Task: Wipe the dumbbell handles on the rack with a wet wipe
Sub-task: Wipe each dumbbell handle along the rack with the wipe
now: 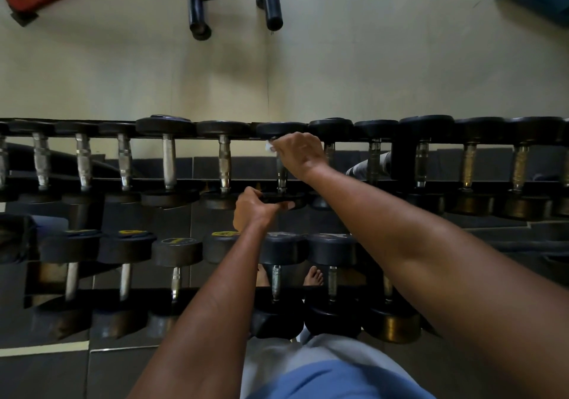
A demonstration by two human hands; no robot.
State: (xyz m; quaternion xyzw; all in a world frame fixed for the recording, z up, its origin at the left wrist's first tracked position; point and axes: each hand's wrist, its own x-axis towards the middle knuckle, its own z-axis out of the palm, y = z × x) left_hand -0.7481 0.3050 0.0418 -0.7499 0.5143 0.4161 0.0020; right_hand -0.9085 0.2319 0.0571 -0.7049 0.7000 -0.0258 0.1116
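White wet wipe (270, 146) clamped in my right hand (297, 154) on a dumbbell handle (280, 172), upper rack (92, 179); left hand (252, 206) grips its near head (284, 199).

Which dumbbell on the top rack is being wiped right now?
The seventh visible from the left, dumbbell: the right hand grips a white wipe around its handle while the left hand holds its near head.
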